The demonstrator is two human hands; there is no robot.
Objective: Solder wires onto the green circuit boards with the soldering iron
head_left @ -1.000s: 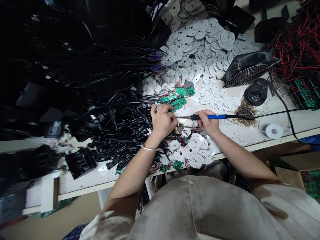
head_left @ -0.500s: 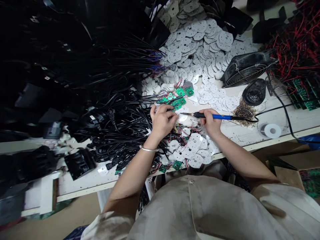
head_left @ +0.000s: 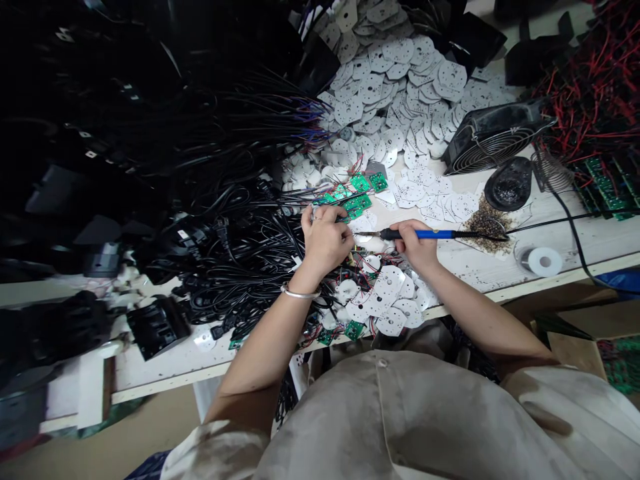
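My right hand (head_left: 420, 245) is shut on a blue-handled soldering iron (head_left: 420, 234), its thin metal tip pointing left towards my left hand (head_left: 325, 240). The fingertips of my left hand pinch what looks like a thin wire (head_left: 346, 233), though they hide most of it. Small green circuit boards (head_left: 355, 202) lie just beyond my left hand. Perforated white disc plates (head_left: 390, 297) with wires attached lie just below both hands. Black power cords (head_left: 260, 253) run beside my left hand.
A large heap of white disc plates (head_left: 385, 93) lies at the back. To the right are a caged fan (head_left: 495, 140), a black dish (head_left: 510, 184), brown debris (head_left: 493, 223) and a solder spool (head_left: 543, 262). Red wires (head_left: 590, 87) and green boards (head_left: 605, 187) lie beyond. The bench edge (head_left: 500, 293) runs below.
The soldering iron has swung slightly, its tip dropping from a slant to nearly level. My left hand stays in about the same place, and the view has shifted a little.
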